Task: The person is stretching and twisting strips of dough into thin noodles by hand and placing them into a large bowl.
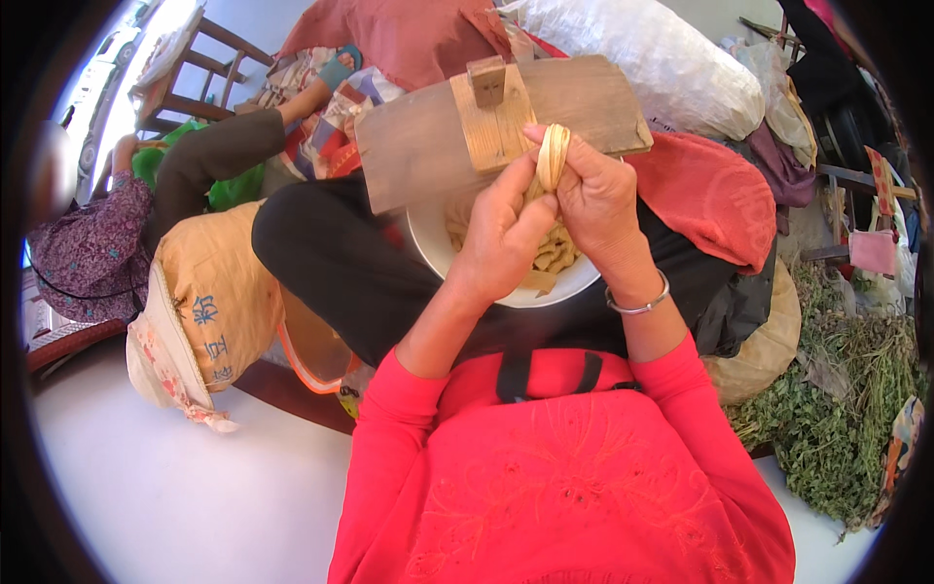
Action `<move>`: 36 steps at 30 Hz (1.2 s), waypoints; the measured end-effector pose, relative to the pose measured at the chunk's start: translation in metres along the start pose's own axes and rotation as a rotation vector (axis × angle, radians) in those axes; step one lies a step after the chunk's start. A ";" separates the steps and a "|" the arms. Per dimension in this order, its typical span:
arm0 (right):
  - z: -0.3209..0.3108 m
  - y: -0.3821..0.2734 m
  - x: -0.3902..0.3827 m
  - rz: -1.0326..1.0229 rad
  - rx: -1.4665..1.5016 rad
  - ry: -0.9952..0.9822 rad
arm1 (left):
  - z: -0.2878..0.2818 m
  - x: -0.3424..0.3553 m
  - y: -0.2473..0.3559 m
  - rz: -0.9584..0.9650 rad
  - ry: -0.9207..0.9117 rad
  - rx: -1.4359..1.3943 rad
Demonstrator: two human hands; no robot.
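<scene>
A looped bundle of pale yellow flat strips (553,156) stands up between my two hands; I cannot tell what the strips are made of. My right hand (598,195), with a silver bangle at its wrist, pinches the bundle from the right. From the left, my left hand (496,238) closes its fingers around the lower part, which is partly hidden. Beneath both hands is a white basin (428,238) holding more loose yellowish strips (555,258). Just beyond it lies a wooden board (409,136) with a small upright wooden block (486,83).
A red cloth (705,200) covers my right knee. At the left stands a tan sack (229,292), with a person in a patterned garment (92,243) beyond. A white sack (662,68) lies at the back; dried green plants (837,399) are heaped at the right.
</scene>
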State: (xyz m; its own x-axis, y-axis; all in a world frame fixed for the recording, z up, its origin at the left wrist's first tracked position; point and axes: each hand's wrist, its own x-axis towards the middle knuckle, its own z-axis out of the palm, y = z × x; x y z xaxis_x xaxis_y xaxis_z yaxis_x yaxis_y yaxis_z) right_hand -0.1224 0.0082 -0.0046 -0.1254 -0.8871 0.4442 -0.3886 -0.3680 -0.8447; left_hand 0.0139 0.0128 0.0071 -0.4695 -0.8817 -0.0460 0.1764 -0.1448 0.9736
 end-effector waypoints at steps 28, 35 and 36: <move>0.005 0.049 -0.060 0.415 0.350 -0.118 | -0.001 -0.006 -0.042 0.266 0.144 0.772; -0.006 0.021 -0.045 0.122 0.112 0.031 | -0.012 0.014 -0.062 0.022 0.255 0.510; -0.008 0.017 -0.041 0.157 0.150 0.054 | -0.014 0.010 -0.064 -0.096 0.257 0.371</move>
State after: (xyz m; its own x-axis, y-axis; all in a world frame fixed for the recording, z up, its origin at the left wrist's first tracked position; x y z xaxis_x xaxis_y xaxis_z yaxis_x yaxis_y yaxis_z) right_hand -0.1313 0.0401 -0.0349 -0.2243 -0.9220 0.3157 -0.2207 -0.2675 -0.9380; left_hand 0.0097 0.0066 -0.0584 -0.2302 -0.9617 -0.1487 -0.2007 -0.1026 0.9743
